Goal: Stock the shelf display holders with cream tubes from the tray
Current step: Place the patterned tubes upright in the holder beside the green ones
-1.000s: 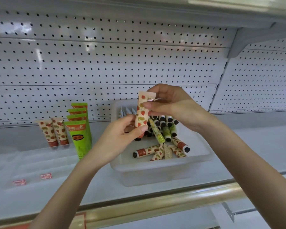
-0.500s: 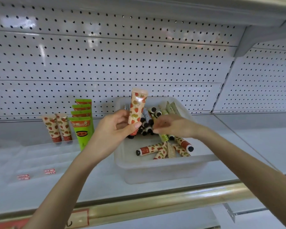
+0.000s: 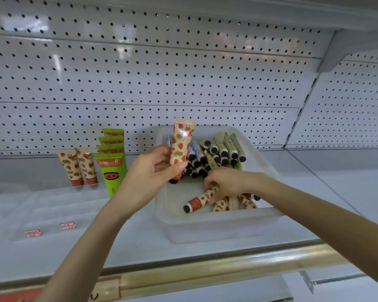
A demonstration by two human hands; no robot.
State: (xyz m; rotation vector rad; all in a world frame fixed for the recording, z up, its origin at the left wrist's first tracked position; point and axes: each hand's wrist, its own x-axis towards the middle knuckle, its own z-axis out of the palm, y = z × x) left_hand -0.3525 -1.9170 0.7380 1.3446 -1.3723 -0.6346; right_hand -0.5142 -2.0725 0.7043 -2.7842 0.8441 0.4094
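Observation:
My left hand (image 3: 150, 171) holds a strawberry-print cream tube (image 3: 180, 144) upright, cap down, over the left edge of the white tray (image 3: 223, 223). Inside the tray my right hand (image 3: 229, 182) pinches a second strawberry tube (image 3: 200, 200) that lies on its side with its black cap pointing left. More strawberry, green and pale tubes (image 3: 222, 149) lie piled in the tray. On the left, a clear display holder (image 3: 52, 205) carries two strawberry tubes (image 3: 79, 166) and a row of green tubes (image 3: 111, 162), all standing.
White pegboard backs the shelf. A brass-coloured rail (image 3: 205, 271) runs along the shelf's front edge. Two red price labels (image 3: 50, 228) sit at the holder's front. Bare shelf stretches to the right of the tray.
My right hand let go of the upright tube, dropped into the tray and took hold of a lying strawberry tube. The left hand kept the first tube upright.

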